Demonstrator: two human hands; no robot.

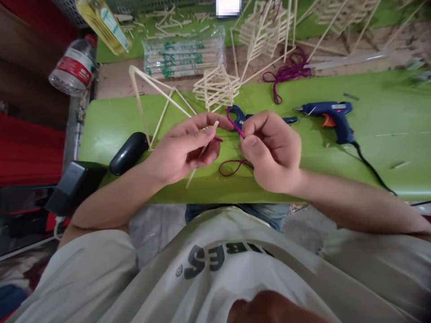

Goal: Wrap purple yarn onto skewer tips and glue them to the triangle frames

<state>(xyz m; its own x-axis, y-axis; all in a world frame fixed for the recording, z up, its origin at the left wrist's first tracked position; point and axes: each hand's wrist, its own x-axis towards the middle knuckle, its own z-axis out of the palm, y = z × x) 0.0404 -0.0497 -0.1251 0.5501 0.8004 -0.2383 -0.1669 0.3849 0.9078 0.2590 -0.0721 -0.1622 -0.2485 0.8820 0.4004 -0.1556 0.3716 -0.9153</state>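
My left hand [193,146] pinches a thin wooden stick [191,177], whose pale tip stands out above the thumb while its lower end points down toward the table edge. A short bit of purple cord shows by the left fingertips. Between thumb and forefinger, my right hand [269,150] grips the purple cord [235,123], which slants up and left from the pinch. A loop of the cord hangs below, between the hands. Just behind them lies a blue-handled tool [238,117], partly covered by the right hand.
Beyond the hands, a stick frame [160,84], stacked stick lattice [217,87], bagged sticks [185,56] and purple cord bundle [289,69] lie across the green table [380,134]. A blue glue gun [336,117] is at right; a black case [128,153] and bottle [74,65] are left.
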